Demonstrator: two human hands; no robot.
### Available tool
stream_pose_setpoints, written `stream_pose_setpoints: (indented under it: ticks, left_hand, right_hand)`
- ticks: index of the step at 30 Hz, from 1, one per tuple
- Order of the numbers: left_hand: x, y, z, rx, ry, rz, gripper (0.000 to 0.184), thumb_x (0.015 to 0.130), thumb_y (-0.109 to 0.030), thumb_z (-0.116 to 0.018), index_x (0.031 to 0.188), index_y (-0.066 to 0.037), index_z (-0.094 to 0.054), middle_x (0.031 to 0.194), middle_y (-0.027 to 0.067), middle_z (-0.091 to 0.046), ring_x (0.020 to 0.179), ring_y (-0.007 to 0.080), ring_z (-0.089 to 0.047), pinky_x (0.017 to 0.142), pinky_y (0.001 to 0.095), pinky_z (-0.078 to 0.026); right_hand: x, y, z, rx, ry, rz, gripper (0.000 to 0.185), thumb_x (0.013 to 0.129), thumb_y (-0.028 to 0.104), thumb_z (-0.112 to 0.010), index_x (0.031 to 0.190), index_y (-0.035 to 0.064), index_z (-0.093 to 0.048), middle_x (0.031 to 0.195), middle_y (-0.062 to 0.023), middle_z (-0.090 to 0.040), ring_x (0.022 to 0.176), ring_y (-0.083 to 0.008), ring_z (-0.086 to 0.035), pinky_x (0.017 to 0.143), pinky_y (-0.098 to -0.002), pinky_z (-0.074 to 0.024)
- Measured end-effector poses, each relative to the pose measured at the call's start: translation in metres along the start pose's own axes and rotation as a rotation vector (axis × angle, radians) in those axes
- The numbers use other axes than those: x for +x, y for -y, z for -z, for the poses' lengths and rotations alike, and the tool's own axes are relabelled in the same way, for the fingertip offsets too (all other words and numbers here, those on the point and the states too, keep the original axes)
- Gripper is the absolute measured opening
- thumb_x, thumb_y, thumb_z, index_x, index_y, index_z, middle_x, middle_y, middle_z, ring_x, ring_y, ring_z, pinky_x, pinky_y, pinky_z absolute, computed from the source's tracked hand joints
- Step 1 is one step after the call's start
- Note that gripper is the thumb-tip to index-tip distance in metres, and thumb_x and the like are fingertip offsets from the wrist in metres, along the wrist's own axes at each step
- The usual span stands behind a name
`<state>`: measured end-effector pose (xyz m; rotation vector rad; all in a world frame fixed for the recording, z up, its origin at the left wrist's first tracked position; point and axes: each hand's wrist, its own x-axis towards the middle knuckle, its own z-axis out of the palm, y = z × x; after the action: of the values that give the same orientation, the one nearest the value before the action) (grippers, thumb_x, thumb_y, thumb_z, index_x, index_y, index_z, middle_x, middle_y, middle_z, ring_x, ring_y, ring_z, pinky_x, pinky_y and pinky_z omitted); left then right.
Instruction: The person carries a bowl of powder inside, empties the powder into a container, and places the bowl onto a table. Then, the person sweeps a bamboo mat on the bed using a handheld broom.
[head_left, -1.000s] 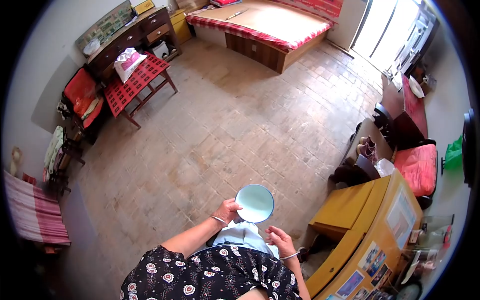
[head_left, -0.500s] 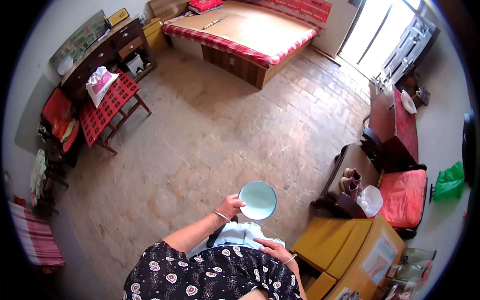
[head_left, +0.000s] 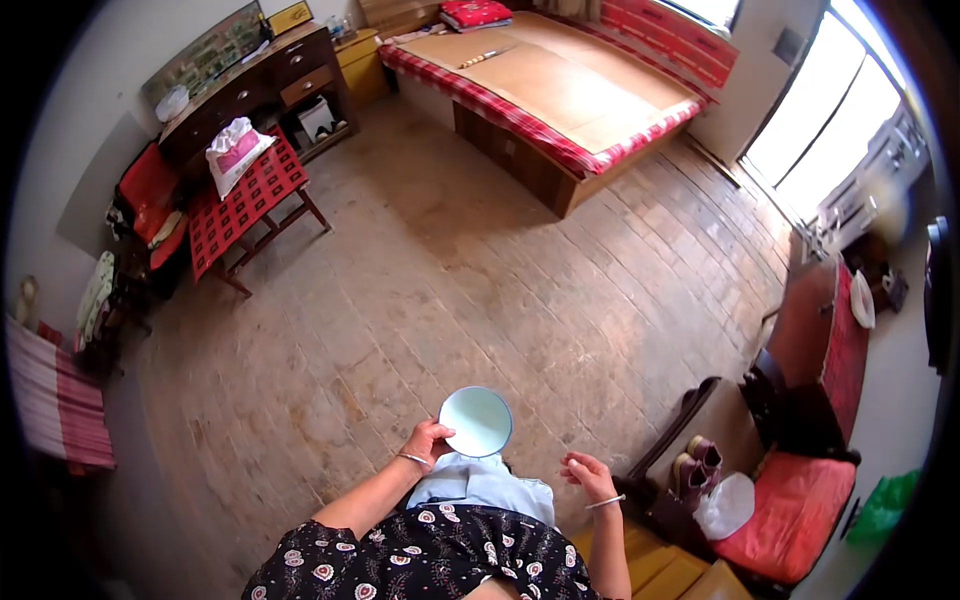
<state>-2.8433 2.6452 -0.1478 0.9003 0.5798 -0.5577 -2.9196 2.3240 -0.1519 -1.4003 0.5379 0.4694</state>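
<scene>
Head view: left hand (head_left: 428, 442) grips the blue-rimmed bowl (head_left: 477, 422) — keep it level; right of that grip, the right hand (head_left: 590, 477) hangs loosely open.

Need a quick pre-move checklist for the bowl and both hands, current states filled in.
1. Left hand has the bowl: ok, thumb over the near-left rim.
2. Grip under the bowl: cannot tell, the fingers beneath are hidden.
3. Bowl held by both hands: not ok, only the left holds it.
4. Right hand free to help: ok, off the bowl, fingers loosely curled, nothing visible in it.
5. Bowl contents: cannot tell, the inside looks plain and pale, but clear liquid can't be ruled out.
6. Bowl away from the red table: ok, well apart.
</scene>
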Motion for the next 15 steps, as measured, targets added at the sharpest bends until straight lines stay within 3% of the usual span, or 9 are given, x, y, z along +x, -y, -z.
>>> stream_pose_setpoints:
  ticks: [4,15]
  left_hand:
    - [0.048,-0.017,0.016,-0.05,-0.05,-0.015,0.032,0.067,-0.009,-0.057,0.097,0.003,-0.053,0.082,0.011,-0.06,0.072,0.0229,-0.061,0.064,0.0368,-0.052]
    - [0.173,-0.193,0.003,-0.173,-0.156,-0.129,0.034,0.069,-0.007,-0.055,0.1,0.004,-0.053,0.088,0.0121,-0.06,0.075,0.023,-0.061,0.067,0.034,-0.052]
  right_hand:
    - [0.072,0.067,-0.019,-0.09,0.088,0.023,0.033,0.084,0.021,-0.056,0.109,-0.0007,-0.055,0.1,-0.0099,-0.062,0.081,-0.0177,-0.061,0.07,-0.0281,-0.0478]
    - [0.242,0.181,-0.14,-0.174,0.317,-0.048,0.037,0.085,0.021,-0.055,0.113,-0.0031,-0.052,0.103,-0.0107,-0.061,0.085,-0.0181,-0.06,0.072,-0.0281,-0.0475]
